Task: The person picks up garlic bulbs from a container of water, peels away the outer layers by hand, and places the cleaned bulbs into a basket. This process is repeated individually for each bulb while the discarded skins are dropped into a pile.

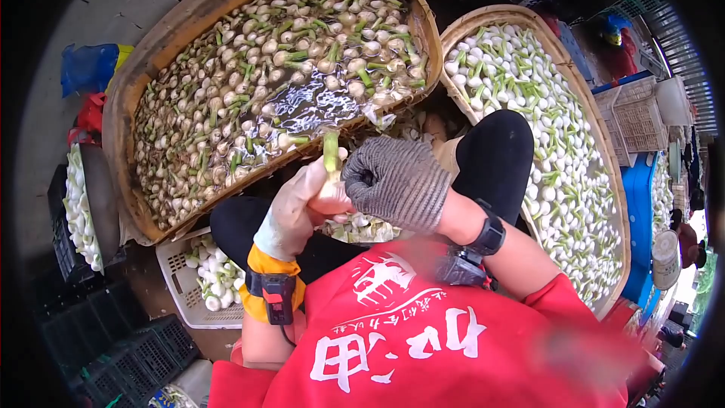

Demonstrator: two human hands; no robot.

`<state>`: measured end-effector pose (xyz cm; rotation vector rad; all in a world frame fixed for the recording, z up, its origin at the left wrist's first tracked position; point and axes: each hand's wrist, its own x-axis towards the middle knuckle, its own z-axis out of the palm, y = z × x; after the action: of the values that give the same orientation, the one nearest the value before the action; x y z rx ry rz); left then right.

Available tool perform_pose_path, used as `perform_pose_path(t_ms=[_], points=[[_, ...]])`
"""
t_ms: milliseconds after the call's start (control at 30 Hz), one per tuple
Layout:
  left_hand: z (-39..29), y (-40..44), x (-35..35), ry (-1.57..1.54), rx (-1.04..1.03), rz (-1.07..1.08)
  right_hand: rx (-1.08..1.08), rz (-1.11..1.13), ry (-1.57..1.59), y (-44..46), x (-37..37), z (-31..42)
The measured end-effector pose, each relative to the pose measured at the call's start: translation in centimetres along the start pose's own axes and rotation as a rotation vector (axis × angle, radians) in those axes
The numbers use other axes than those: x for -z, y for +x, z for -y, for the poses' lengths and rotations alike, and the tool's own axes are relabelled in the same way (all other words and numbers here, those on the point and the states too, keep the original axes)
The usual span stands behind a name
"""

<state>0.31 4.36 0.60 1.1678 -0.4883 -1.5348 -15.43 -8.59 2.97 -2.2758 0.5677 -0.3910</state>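
My left hand [298, 204], in a pale glove with bare fingertips, is closed around a garlic bulb [331, 181]. The bulb's cut green stem [331, 149] points up, away from me. Against the bulb's right side, my right hand [398, 183] in a grey knitted glove has its fingers curled tight. Whatever lies inside those curled fingers is hidden. Pale peelings [362, 229] lie below the hands, between my legs. Just beyond the hands stands a big tub [189, 19] of water with unpeeled garlic bulbs [264, 68] floating in it.
To the right, a second tub [615, 215] holds white peeled garlic [566, 151]. A white plastic basket [181, 279] with more garlic is at my lower left. Black crates [143, 359] stand further left. Blue containers [640, 211] and a wicker basket [634, 117] are at the far right.
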Motion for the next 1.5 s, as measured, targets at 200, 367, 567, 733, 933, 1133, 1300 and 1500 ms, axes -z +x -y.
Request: perform_pose_path(t_ms=[200, 367, 567, 733, 933, 1133, 1300, 1500], points=[[-1.5, -2.0, -2.3, -0.212, -0.071, 0.208, -0.289, -0.496, -0.275, 5.3, 6.1, -4.8], [-1.6, -2.1, -3.8, -0.017, -0.077, 0.007, -0.244, 0.018, -0.083, 1.4, 2.0, -5.2], [0.0, -1.1, -4.2, 0.068, -0.155, -0.084, -0.192, -0.213, 0.184, -0.8, 0.4, -3.6], [0.9, 0.0, -3.4, 0.774, -0.37, -0.213, -0.371, 0.15, -0.035, 1.5, 2.7, 0.6], [0.7, 0.2, -2.9, 0.394, -0.141, -0.34, -0.148, 0.04, 0.472, -0.1, 0.0, -2.7], [0.1, -0.4, 0.3, 0.159, -0.39, -0.573, -0.344, -0.06, 0.888, -3.6, 2.6, -3.0], [1.3, 0.7, 3.9, 0.39, -0.108, -0.362, -0.23, -0.488, 1.168, -4.1, 3.6, -6.3], [1.1, 3.7, -0.7, -0.098, -0.119, 0.019, -0.101, -0.266, 0.82, -0.4, -1.9, -4.8]])
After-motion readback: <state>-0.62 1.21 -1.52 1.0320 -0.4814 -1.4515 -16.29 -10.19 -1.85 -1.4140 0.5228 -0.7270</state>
